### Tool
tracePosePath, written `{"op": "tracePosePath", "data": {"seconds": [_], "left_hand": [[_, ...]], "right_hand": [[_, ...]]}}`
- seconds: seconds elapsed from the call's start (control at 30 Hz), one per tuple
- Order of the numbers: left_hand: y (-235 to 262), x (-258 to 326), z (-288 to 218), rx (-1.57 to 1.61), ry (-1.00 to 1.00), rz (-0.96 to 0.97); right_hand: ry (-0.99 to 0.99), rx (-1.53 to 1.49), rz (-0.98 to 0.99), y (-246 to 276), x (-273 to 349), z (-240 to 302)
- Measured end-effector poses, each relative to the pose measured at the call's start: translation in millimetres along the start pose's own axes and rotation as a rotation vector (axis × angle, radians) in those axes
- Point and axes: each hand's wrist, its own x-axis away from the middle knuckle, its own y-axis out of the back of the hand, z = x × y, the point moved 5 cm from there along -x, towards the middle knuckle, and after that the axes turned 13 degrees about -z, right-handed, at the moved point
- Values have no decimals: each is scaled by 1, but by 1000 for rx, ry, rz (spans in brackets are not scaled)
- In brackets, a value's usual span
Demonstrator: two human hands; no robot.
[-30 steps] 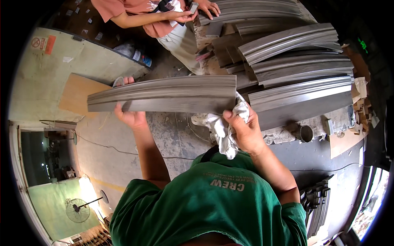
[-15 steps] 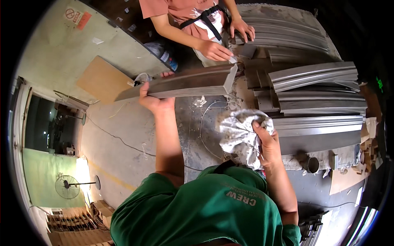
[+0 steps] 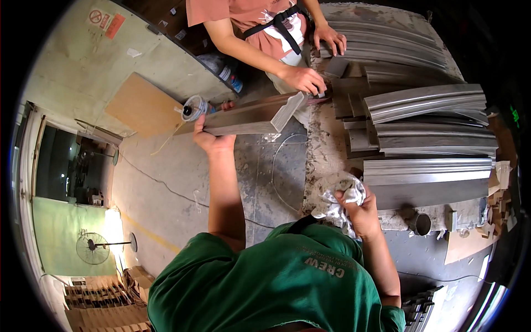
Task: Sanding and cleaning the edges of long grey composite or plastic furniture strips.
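My left hand grips a long grey moulding from beneath, its fingertips showing over the far edge. The piece is raised above the floor, left of the worktable, with its pale stepped end face toward the right. In my right hand is a bunched white rag with dark stains, held above the near left corner of the table. The rag and the moulding are apart. Across from me, a co-worker's hand pinches something small and light beside the table edge, close to the moulding's right end.
Several grey mouldings lie stacked on the worktable at the right. The co-worker's other hand rests by the far stack. A bucket stands beyond my left hand. A metal cup sits at the near table edge; a fan is far left.
The moulding has turned, showing more of its end face, and its right end has shifted left. My right hand has drawn the rag lower and bunched it tighter. The co-worker's pinching hand moved slightly right.
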Motion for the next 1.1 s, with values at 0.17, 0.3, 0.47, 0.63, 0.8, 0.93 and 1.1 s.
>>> {"op": "tracePosePath", "data": {"seconds": [0.17,0.3,0.47,0.63,0.8,0.93,1.1], "left_hand": [[6,-2,5,64,111,-6],[4,1,12,55,139,-49],[-14,28,10,-202,-262,-88],[-14,36,-6,-189,-343,-202],[-42,66,-27,-205,-539,-29],[-56,79,-33,-181,-607,61],[-59,81,-33,-190,-628,139]], "right_hand": [[202,393,88,18,8,-11],[564,996,107,25,15,-14],[526,1227,176,37,21,-40],[499,1196,227,29,23,-21],[446,1165,232,27,15,-35],[478,1179,248,25,13,-45],[527,1209,223,28,12,-52]]}}
